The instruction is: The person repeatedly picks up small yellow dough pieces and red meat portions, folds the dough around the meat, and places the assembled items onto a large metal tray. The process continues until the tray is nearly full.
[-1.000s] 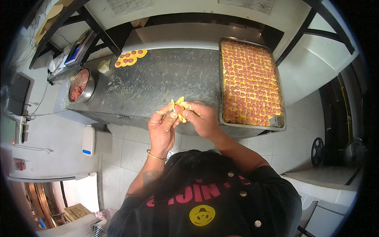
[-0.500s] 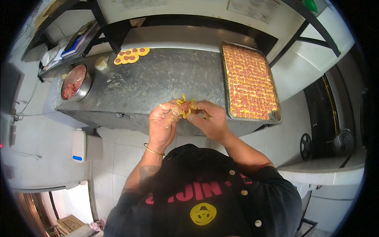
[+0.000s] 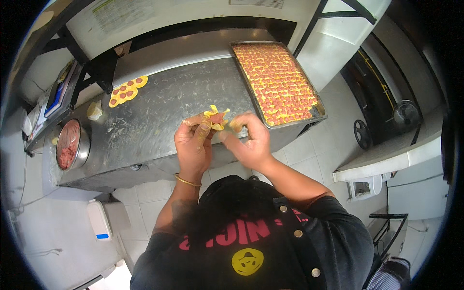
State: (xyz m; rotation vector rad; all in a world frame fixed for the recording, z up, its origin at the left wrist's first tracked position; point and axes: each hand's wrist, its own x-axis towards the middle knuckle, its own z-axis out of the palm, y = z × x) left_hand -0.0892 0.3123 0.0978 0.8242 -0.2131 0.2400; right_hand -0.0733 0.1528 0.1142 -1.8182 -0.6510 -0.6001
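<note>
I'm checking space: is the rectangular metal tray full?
Nearly full: small yellow and pink food pieces cover the rectangular metal tray except a bare near right corner.

A small dumpling sits at the fingertips of the left hand, pinched between thumb and fingers. Its thin yellow wrapper is unsealed and flares outward in wavy, petal-like folds around a pink meat filling, which shows in the middle. The dumpling is just left of the right hand; whether they touch is unclear.
</note>
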